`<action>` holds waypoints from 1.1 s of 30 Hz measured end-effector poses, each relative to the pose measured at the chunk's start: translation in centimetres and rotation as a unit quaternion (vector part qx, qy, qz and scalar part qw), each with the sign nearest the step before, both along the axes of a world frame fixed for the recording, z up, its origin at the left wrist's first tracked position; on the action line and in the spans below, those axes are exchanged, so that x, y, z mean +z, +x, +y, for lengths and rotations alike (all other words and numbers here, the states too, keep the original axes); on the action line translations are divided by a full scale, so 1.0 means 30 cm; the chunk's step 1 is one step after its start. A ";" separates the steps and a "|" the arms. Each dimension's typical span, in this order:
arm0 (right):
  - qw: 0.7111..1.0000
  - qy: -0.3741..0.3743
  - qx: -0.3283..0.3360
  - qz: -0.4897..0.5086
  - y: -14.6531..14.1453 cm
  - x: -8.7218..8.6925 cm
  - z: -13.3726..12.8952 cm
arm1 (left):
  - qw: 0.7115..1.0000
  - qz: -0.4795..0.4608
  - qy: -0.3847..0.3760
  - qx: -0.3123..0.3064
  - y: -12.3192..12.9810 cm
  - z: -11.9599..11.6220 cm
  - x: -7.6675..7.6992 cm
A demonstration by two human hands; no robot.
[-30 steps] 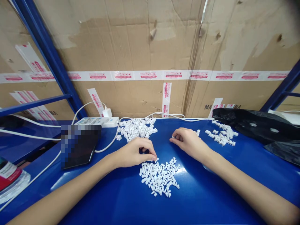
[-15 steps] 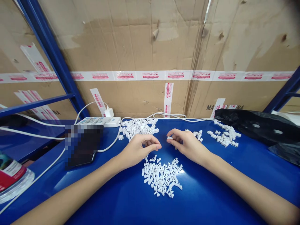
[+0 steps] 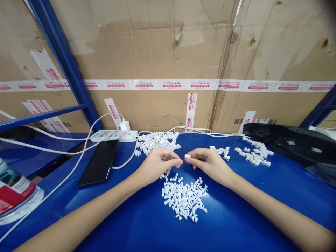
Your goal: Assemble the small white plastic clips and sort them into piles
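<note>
My right hand (image 3: 206,161) pinches a small white plastic block (image 3: 187,156) between thumb and fingertips. Facing it, a short gap away, my left hand (image 3: 160,164) has its thumb and fingers pressed together; a speck of white shows at the tips, too small to name. Just below both hands lies a loose pile of small white lever-shaped plastic pieces (image 3: 183,199). Behind my left hand is a heap of small white plastic parts (image 3: 157,140). Beyond my right hand sit a few white blocks (image 3: 223,152), with a larger group of similar blocks (image 3: 256,152) farther right.
On the left of the blue table (image 3: 126,224) lie a phone (image 3: 98,162), a power strip (image 3: 110,135) with white cables and a clear container with a red label (image 3: 15,192). Black plastic bags (image 3: 286,141) lie at the right. Cardboard (image 3: 147,45) stands behind, with blue metal posts (image 3: 63,59).
My hands have drawn closer together. The white block in my right hand now shows more fully at the fingertips. The whole view has shifted slightly.
</note>
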State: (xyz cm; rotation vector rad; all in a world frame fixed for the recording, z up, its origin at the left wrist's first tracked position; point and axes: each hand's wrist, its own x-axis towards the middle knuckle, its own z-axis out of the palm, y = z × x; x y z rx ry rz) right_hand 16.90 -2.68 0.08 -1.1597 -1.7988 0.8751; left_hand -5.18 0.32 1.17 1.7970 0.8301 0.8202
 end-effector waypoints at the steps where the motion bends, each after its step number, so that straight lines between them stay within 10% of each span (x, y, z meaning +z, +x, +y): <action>1: 1.000 -0.003 0.000 0.001 0.001 -0.003 0.003 | 1.000 0.001 0.001 0.002 -0.001 0.001 0.001; 15: 1.000 0.020 0.006 0.000 -0.011 0.003 -0.005 | 0.999 0.010 -0.037 -0.011 0.007 0.001 0.006; 33: 0.996 0.077 -0.027 -0.022 -0.015 0.010 -0.014 | 0.993 0.036 0.107 0.033 0.001 -0.002 -0.015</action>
